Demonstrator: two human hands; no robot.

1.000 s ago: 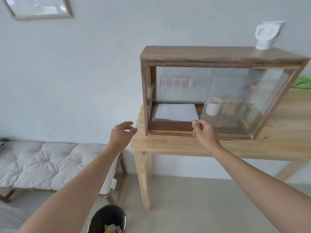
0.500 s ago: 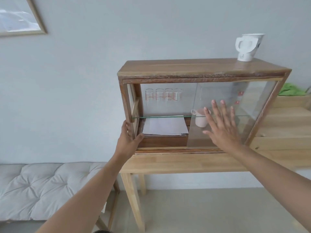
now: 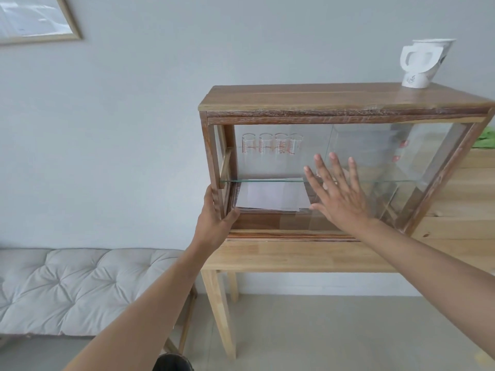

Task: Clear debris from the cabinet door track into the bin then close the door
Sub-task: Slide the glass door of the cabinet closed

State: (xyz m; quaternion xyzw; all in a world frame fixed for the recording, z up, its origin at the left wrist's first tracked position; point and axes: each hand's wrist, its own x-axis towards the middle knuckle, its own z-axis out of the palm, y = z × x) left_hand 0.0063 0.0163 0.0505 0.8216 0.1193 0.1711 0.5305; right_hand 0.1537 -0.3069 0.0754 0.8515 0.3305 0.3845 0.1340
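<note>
While left hand [image 3: 214, 223] on cabinet [image 3: 334, 99] post, right palm [image 3: 340, 199] flat against glass door [image 3: 388, 172].

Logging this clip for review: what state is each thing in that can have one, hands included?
Sliding glass door: partly open, its left edge short of the frame.
Cabinet: upright on the table, left side uncovered.
Left hand: gripping the cabinet's left post.
Right hand: flat on the glass door, fingers spread.
Papers: lying flat on the bottom shelf.
White kettle: upright on the cabinet top.
Bin: mostly out of frame, cannot tell.
</note>
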